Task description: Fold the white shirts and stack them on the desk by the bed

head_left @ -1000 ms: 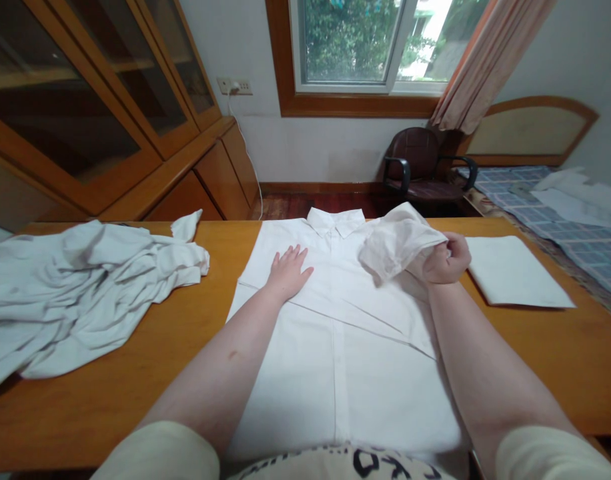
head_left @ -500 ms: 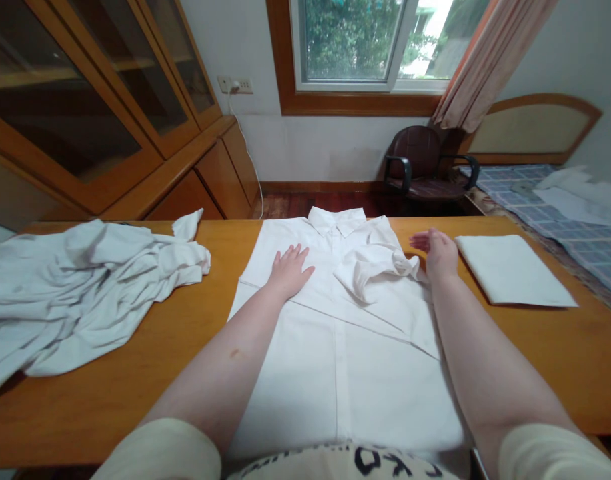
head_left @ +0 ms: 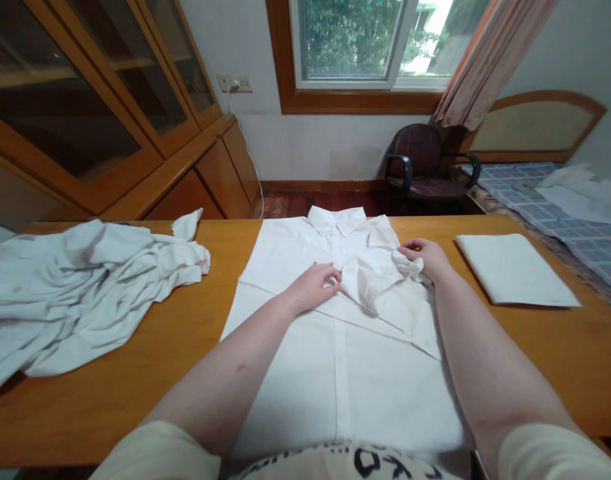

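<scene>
Shirt [head_left: 338,353] lies front up across the table [head_left: 185,320] in the head view I follow from afar, its collar [head_left: 336,221] at the far edge and its body running toward the person, a lie that I judge keeps the whole front within reach. The left hand [head_left: 313,288] rests on the chest beside the rumpled sleeve [head_left: 373,281], fingers loosely curled, thumb slightly apart; I cannot tell whether they nip the cloth. The right hand [head_left: 425,258] bends over the sleeve's bunched end, probably to keep it in check; its thumb is hidden, so I cannot tell if it pinches. For room, I see bare wood toward the crumpled white cloth [head_left: 85,287] on the left and toward the folded white cloth [head_left: 520,270] on the right, but little beyond the collar.
</scene>
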### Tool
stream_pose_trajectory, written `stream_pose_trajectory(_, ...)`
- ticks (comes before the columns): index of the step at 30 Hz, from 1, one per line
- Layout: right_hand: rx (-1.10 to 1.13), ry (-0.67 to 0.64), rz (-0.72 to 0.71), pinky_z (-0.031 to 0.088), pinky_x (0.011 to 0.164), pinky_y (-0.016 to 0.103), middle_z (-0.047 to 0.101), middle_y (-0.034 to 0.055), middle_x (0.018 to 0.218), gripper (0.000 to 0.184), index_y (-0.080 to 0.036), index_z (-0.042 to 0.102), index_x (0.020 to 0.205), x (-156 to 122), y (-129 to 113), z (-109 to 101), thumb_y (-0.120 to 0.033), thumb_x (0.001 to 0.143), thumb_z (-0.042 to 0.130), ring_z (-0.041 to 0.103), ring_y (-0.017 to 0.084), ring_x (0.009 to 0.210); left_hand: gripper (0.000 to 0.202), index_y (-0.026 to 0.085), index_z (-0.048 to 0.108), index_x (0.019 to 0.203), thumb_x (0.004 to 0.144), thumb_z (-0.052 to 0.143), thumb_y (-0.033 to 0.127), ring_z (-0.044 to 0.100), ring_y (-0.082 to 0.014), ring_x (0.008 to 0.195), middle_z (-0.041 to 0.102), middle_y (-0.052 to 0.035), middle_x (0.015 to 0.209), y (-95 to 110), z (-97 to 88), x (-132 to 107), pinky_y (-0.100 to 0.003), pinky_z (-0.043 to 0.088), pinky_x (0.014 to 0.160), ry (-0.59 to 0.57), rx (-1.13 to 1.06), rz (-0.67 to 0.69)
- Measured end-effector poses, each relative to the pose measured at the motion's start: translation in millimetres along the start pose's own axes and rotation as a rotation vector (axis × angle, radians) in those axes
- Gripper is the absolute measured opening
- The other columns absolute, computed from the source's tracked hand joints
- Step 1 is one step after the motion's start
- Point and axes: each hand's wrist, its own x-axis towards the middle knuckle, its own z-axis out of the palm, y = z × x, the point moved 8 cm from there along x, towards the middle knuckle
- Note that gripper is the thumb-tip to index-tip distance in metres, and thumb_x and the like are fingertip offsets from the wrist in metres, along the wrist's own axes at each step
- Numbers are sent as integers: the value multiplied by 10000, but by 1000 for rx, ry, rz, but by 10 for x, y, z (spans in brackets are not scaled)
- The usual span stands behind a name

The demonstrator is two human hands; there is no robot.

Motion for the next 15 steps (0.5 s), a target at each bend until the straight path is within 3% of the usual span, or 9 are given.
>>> stream_pose_trajectory(2,7,5,-9,428,604,275,688,42,769,266,-176,710,831,-2,-4,-5,-383,665,685,604,172,683,143,225,640,895,828,563,325,605,-201,1060,698,-9,1004,-1,-12,-5,-380,361,1046,1,-140,-6)
stream_pose_trajectory(4,8,10,-17,431,614,268,691,41,788,254,-175,706,849,1,-4,-6,-349,667,677,607,168,698,144,219,637,901,812,578,315,623,-183,955,690,-10,969,3,-4,-13,-321,444,923,-28,-226,-10)
stream_pose_trajectory(8,-77,-19,-18,414,596,257,691,31,790,244,-183,703,856,21,-8,31,-343,674,668,604,161,695,249,223,641,967,729,663,294,591,-183,925,652,-15,969,64,38,-29,-302,440,867,-85,-194,28)
stream_pose_trajectory(11,-148,-59,-2,398,583,254,692,32,780,233,-182,700,837,40,-3,74,-344,672,674,601,160,681,128,203,642,837,723,634,262,564,-169,836,618,2,838,87,70,-27,-299,425,831,-101,-213,33)
stream_pose_trajectory(15,-198,-73,37,381,569,254,682,25,724,238,-192,700,812,58,26,91,-396,695,659,593,164,660,72,181,560,718,667,604,206,509,-134,728,553,26,722,29,-30,-2,-252,398,712,-5,-565,18)
